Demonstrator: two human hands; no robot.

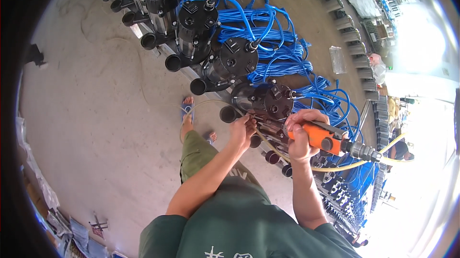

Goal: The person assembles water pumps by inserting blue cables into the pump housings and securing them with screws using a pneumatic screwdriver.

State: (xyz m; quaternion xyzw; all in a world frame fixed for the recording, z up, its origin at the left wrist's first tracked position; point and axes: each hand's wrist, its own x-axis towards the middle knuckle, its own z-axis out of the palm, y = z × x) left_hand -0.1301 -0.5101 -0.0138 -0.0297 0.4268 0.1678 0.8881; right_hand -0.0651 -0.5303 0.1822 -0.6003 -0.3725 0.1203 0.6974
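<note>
My right hand [303, 138] is wrapped around an orange and black air-powered driver [318, 137], gripping it near its front end. A metal coupling [364, 152] at the tool's rear joins a yellow air hose [345, 167]. My left hand [243, 131] has its fingers pinched together beside the lower body of a black-topped submersible pump [279, 100]; what they hold, if anything, is too small to make out. This pump has a round black outlet [228, 114] by my left hand. A bundle of blue cable [314, 90] lies behind it.
More such pumps [235, 59] stand in a long diagonal row, with coiled blue cables [268, 32] behind them. Another row of metal cylinders [352, 36] runs along the far side. The yellow hose also trails over the concrete floor [105, 114] by my sandalled feet [188, 109].
</note>
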